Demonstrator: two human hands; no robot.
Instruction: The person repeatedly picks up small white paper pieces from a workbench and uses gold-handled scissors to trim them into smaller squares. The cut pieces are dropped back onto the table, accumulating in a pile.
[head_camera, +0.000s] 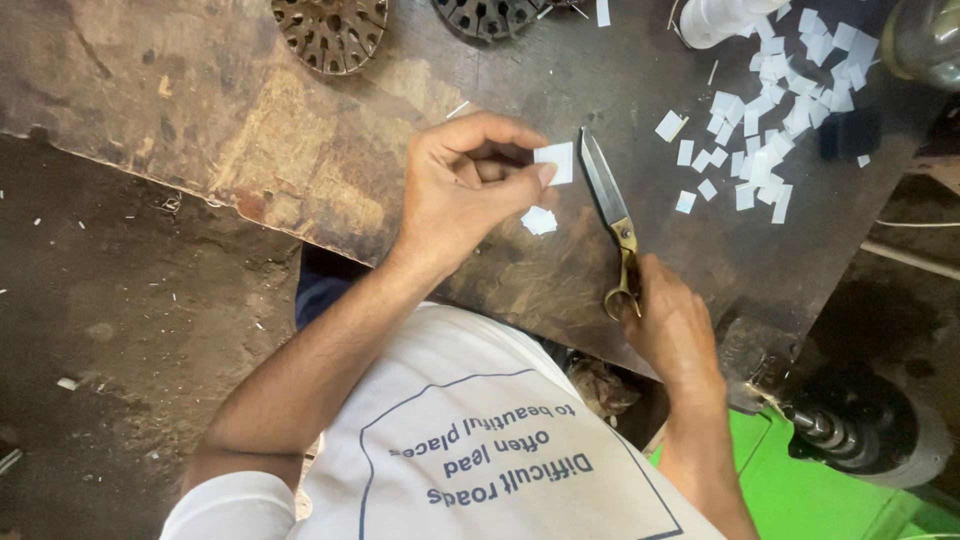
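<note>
L hand pinches paper slip beside scissors; R hand grips handles. Risk: blades near fingertips, may nick.

A dark, worn wooden counter with scratched and stained top fills the upper part of the view. Below it is a dirty earth-coloured floor with small scraps. At the lower right, a bright green surface shows beside a grey metal machine part.
</note>
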